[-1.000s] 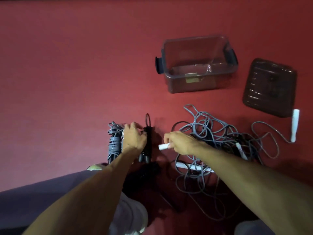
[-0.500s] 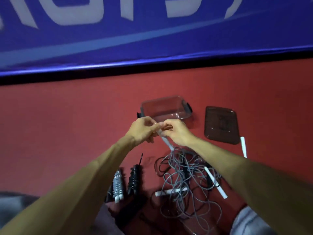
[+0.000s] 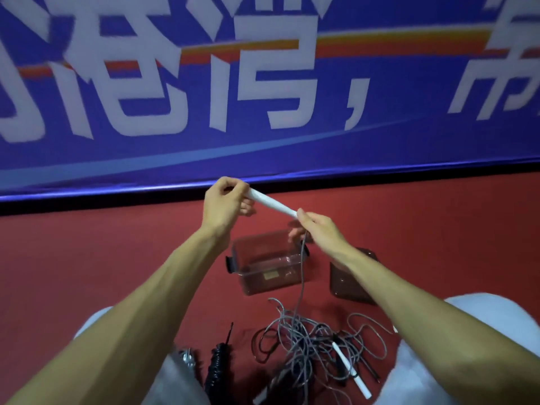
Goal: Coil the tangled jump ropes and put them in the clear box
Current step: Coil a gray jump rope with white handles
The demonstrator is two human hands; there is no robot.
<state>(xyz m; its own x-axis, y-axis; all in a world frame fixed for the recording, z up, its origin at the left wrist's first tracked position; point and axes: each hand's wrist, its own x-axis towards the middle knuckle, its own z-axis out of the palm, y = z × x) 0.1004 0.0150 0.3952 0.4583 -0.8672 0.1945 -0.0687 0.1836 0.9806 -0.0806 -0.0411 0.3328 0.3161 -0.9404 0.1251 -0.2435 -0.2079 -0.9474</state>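
Now the slim white plastic handle (image 3: pixel 273 203) slants from pinching left fingers (image 3: pixel 233 186) down to pinching right fingers (image 3: pixel 304 216), thin grey cord (image 3: pixel 302 273) hanging beneath.

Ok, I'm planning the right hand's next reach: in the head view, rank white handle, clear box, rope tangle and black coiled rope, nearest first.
1. white handle: gripped by the right hand.
2. clear box: just below it.
3. rope tangle: lower centre.
4. black coiled rope: far lower left.
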